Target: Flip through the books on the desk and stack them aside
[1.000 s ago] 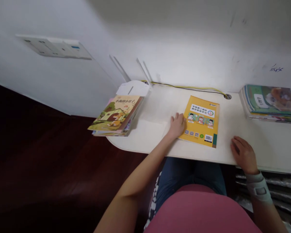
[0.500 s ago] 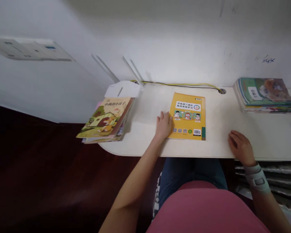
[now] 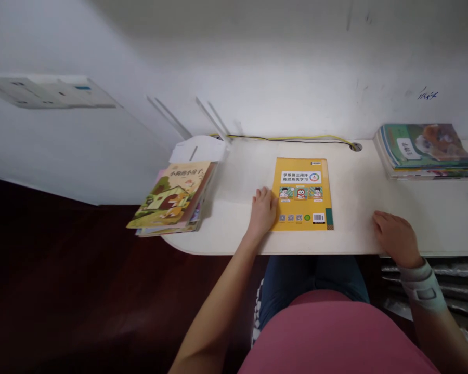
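I note: book (image 3: pixel 304 208) yellow, green corner patch (image 3: pixel 329 216); bench (image 3: pixel 354 197) white; floor (image 3: pixel 101 301) dark reddish brown; my shirt (image 3: pixel 335 337) pink, trousers (image 3: pixel 284 278) blue.

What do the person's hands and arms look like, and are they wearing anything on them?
The left hand and right hand wear no gloves. The right wrist has a wide, pale grey-green wrist wrap with a dark rectangular outline. The left wrist is bare. No sleeves show on either forearm.
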The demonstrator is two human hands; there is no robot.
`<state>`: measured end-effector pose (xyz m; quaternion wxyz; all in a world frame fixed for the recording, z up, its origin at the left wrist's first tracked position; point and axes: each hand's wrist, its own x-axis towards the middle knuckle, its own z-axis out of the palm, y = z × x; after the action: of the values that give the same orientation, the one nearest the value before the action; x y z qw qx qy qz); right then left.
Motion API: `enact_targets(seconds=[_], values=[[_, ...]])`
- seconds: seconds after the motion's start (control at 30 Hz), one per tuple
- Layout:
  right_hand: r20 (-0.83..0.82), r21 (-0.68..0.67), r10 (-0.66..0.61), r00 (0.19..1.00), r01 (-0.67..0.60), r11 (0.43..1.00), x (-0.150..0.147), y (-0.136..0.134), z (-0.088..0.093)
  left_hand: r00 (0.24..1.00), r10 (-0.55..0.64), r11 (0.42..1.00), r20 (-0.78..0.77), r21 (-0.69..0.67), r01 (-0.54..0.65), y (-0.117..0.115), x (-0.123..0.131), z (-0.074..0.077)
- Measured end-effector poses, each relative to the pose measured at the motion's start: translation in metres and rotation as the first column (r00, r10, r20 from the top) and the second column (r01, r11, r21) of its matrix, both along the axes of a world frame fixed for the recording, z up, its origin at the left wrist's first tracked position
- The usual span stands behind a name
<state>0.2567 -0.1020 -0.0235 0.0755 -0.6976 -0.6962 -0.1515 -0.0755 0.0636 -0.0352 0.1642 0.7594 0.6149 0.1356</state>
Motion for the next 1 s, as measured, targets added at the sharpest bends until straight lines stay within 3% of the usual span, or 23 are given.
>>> enact_targets(seconds=[0.1,0.23,0.33,0.7,1.0], values=[[-0.050,0.020,0.023,0.998,-0.022,1.000,-0.022,0.012,0.002,0.999,0.009,1.000,0.047,0.006,-0.009,-0.008,-0.001,-0.003],[-0.225,0.025,0.243,0.944,-0.244,0.970,-0.072,0.030,-0.004,0.997,0.022,1.000,0.078,0.021,-0.024,-0.013,0.000,-0.004],[-0.272,0.003,0.293,0.917,-0.304,0.953,-0.093,0.034,-0.011,0.992,0.019,0.999,0.125,0.038,-0.024,-0.014,-0.002,-0.006],[-0.295,0.042,0.301,0.907,-0.302,0.952,-0.084,0.036,-0.021,0.906,0.016,0.994,0.422,0.092,-0.061,-0.018,-0.010,-0.016],[-0.296,0.035,0.291,0.910,-0.294,0.955,-0.085,0.037,-0.023,0.923,0.066,0.993,0.378,0.061,-0.096,-0.017,-0.008,-0.012]])
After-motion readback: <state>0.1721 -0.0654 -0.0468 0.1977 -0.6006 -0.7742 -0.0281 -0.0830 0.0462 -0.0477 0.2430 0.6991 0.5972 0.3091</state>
